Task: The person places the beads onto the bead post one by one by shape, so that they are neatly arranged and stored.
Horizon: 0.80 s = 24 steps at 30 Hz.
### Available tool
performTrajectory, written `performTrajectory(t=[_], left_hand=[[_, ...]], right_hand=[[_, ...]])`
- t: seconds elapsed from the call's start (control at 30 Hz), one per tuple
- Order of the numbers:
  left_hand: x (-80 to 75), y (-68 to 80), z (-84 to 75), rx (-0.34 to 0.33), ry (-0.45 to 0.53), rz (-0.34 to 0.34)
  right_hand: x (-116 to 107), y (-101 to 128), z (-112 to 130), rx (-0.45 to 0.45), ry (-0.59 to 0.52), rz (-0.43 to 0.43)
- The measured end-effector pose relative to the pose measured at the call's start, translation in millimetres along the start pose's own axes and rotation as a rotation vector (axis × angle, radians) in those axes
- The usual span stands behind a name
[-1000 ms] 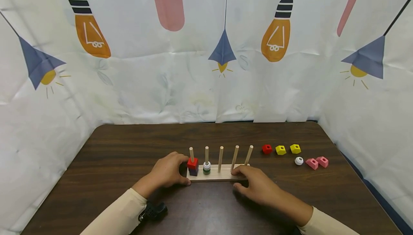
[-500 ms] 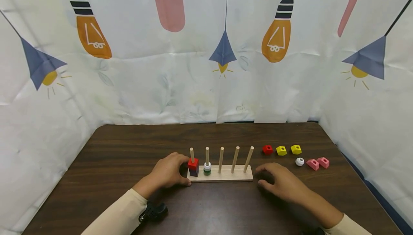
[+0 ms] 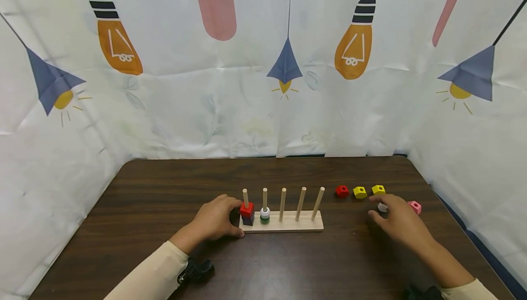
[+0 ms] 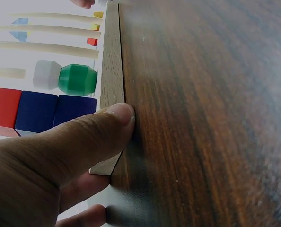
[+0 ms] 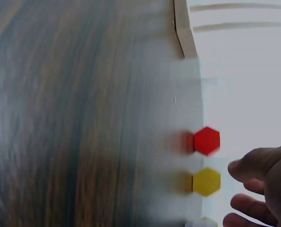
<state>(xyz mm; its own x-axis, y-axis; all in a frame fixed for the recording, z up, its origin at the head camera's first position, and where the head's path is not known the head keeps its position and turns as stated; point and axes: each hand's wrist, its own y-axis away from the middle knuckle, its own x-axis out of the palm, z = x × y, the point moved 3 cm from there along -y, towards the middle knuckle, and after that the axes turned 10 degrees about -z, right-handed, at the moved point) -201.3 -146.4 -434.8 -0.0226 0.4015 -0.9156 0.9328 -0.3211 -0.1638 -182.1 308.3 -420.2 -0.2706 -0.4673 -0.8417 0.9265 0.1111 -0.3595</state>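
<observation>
1. White backdrop (image 3: 206, 121), printed with lamps, bulbs and pencils, behind a dark wood-grained table (image 3: 177, 176).
2. Wooden pegboard (image 3: 284, 228) with five upright pegs, lying lengthwise across the middle of the table.
3. Left hand (image 3: 214, 220), clamped on the pegboard's left end: thumb against the front edge, fingers round behind.
4. Leftmost peg, bearing a red block (image 3: 247, 209) above two blue blocks (image 4: 55, 112); on the next peg, a white bead (image 4: 46, 74) above a green bead (image 4: 78, 79).
5. Right hand (image 3: 403, 224), thumb and fingers apart, near a loose white bead (image 3: 383, 207) seen partly between them; contact cannot be told.
6. Beyond the pegboard's right end, a loose red bead (image 3: 342, 191), two yellow beads (image 3: 360, 193) and a pink block (image 3: 415, 207), the last beside the right hand.
</observation>
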Motion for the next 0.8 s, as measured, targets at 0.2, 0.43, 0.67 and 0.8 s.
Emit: performTrajectory(t=[0.2, 0.43, 0.67, 0.8], left_hand=[[0.7, -0.3, 1.4, 0.009, 0.010, -0.012], [-0.6, 0.1, -0.4, 0.004, 0.007, -0.004], [-1.6, -0.5, -1.7, -0.001, 0.009, 0.001], [-1.5, -0.7, -1.3, -0.006, 0.008, 0.002]], right_hand=[[-1.6, -0.4, -14.3, 0.013, -0.009, -0.044], [-0.1, -2.4, -26.4, 0.053, -0.028, -0.029], [3.2, -5.1, -31.9, 0.107, -0.038, 0.027], [8.0, -6.8, -29.0, 0.093, -0.019, 0.029]])
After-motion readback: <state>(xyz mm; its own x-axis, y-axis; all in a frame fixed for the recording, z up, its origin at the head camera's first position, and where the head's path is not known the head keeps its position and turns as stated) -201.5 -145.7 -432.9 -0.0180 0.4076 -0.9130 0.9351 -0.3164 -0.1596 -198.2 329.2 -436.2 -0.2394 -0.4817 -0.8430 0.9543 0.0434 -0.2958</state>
